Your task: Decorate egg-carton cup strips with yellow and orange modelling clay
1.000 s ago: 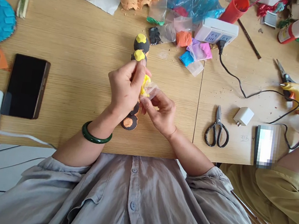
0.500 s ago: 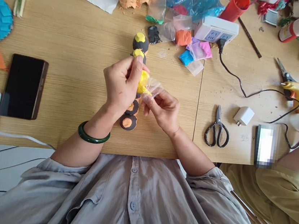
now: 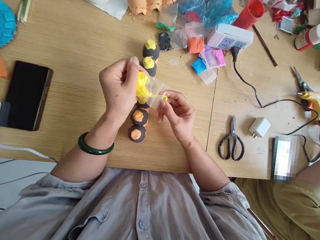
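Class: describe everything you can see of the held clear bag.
The clear bag looks like thin, creased plastic. Soft-looking yellow material bulges at the end gripped by the left hand; a yellow strand leads through the clearer end to the right hand. Held roughly crosswise, it partly hides the row of dark domes.

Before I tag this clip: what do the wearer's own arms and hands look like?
Left hand and right hand: ungloved. Glossy dark green bangle on the left forearm, none on the right. Loose grey sleeves gathered near the elbows.
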{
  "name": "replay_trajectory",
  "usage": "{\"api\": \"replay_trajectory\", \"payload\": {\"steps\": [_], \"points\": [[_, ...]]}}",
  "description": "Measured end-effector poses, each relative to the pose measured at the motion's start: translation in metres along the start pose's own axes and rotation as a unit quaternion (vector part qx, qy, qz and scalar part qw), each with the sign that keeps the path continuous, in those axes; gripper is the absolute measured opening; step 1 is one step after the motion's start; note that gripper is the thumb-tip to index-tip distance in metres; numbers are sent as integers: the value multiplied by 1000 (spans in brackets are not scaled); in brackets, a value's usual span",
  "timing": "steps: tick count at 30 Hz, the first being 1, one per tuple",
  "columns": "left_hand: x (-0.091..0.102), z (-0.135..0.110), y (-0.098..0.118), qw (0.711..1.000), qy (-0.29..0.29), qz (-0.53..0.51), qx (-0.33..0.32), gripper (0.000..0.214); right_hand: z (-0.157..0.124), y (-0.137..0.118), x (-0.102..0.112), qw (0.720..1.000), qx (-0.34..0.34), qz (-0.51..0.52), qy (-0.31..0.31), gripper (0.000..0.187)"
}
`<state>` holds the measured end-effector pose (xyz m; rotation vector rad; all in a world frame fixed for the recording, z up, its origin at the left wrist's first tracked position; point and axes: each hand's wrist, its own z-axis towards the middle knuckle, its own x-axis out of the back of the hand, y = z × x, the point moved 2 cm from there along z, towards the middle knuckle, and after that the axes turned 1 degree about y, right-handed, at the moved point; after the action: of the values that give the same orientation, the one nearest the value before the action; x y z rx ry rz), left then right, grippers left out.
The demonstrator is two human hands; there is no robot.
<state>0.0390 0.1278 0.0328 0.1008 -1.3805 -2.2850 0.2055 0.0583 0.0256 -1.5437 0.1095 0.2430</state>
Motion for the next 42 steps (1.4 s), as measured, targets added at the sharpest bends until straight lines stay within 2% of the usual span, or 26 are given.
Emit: {"api": "replay_trajectory", "payload": {"steps": [5, 11, 21, 26, 34, 38, 42], "points": [[2, 2, -10, 1000, 9, -3, 7, 80, 0, -2, 2, 1000, -3, 2, 0, 66], [8, 3, 3, 996, -20, -28, 88, 54, 2, -2, 0, 997, -23, 68, 17, 62], [11, 7, 7, 986, 16, -21, 166, 46, 5, -8, 4, 991, -58, 118, 35, 45], [12, 8, 5, 986, 30, -17, 160, 46, 8, -4, 5, 989, -47, 139, 5, 50], [12, 4, 1, 990, 6, -36, 137, 48, 10, -8, 7, 990, -97, 96, 21, 61], [11, 1, 5, 993, 13, -54, 100, 48, 9, -8, 9, 990, -105, 90, 19, 58], [9, -1, 10, 996, 18, -55, 60, 48, 11, -10, 11, 988, -84, 129, 7, 47]]}}
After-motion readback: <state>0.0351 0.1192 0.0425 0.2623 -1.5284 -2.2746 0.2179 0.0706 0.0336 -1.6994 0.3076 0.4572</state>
